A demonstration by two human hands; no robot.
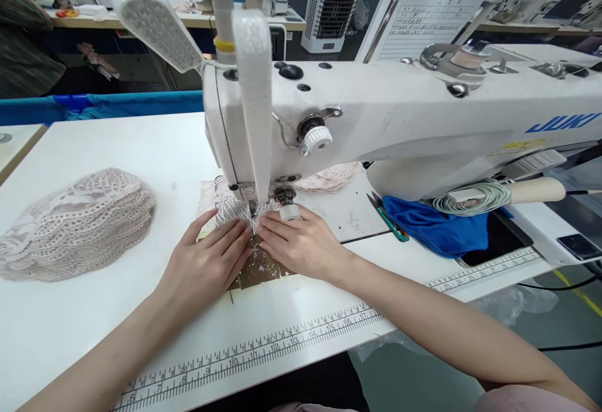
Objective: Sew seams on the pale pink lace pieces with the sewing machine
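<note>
A pale lace piece [229, 204] lies under the needle area of a white sewing machine [399, 111]. My left hand [209, 252] rests flat on the lace's left side, fingers stretched toward the presser foot [253, 209]. From the right, my right hand [301, 242] presses on the lace with its fingers extended, close to the left fingertips. Both hands lie palm down, and neither grips anything that I can see. Below the fingertips shows a brown plate [263, 266] scattered with thread bits. Part of the lace is hidden by the fingers and the machine head.
A stack of lace pieces [79, 224] sits at the left, and more lace [329, 177] lies behind the needle. Thread snips [388, 217], a blue cloth [437, 227] and a dark phone-like slab [505, 239] are at the right. A ruler strip [263, 352] runs along the front edge.
</note>
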